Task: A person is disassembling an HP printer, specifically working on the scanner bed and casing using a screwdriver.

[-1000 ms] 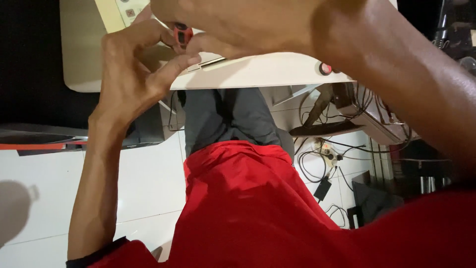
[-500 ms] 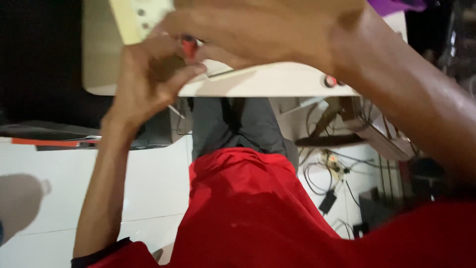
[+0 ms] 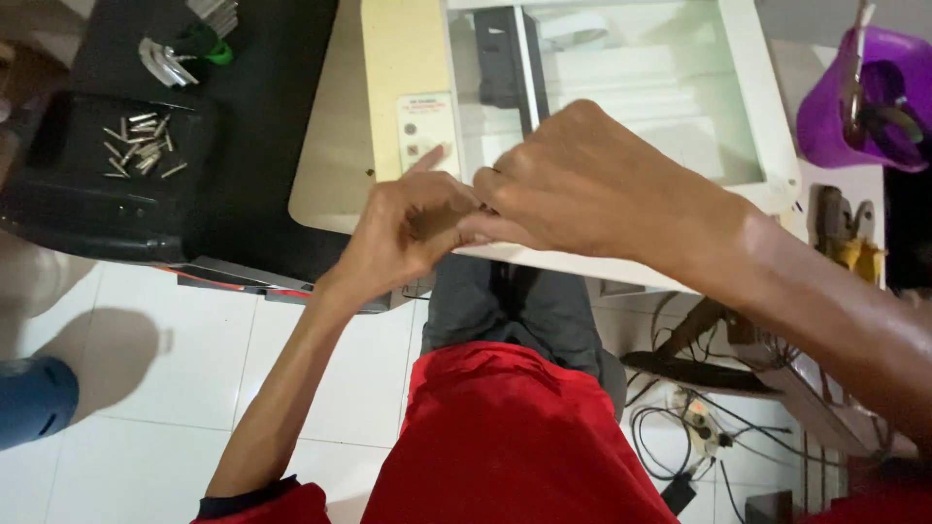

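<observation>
Head view: the left hand (image 3: 413,233) and right hand (image 3: 582,184) are seen with fingertips pinched together, whatever is held being hidden, over the cream machine (image 3: 388,146) at twelve o'clock.

My left hand (image 3: 413,238), right hand (image 3: 582,189) crowd cream device's (image 3: 388,97) front edge. Open cream surface at 10 o'clock. Screws (image 3: 141,150) at 9, purple bucket (image 3: 859,107) at 2 block.

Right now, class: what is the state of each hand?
Left hand: fingers curled, pinched against the right; any held thing is hidden.
Right hand: curled over the left; contents cannot be told.
</observation>
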